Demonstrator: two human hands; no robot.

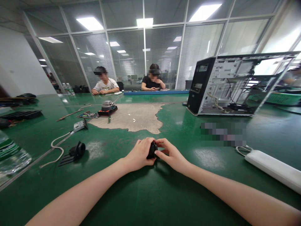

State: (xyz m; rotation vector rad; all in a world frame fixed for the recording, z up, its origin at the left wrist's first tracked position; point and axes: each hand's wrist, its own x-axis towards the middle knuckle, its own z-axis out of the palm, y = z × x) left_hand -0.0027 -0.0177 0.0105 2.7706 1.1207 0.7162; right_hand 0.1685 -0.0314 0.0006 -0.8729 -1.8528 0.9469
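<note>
Between my two hands, just over the green table [131, 194], is a small black plastic part [151, 150] whose exact kind I cannot make out. My left hand [141, 153] wraps round its left side and top. From the right, the thumb and fingers of my right hand [171, 153] pinch its edge. Most of the part's left side is hidden behind my left fingers. Further left on the table lies another black plastic piece [78, 150] with a round opening and long prongs.
An open computer case [204, 84] stands at the right behind a white power strip [272, 169]. At left are a water bottle [14, 153], a metal bracket [80, 125] with a cable, and a cooler-like part [107, 107]. Two people sit across the table.
</note>
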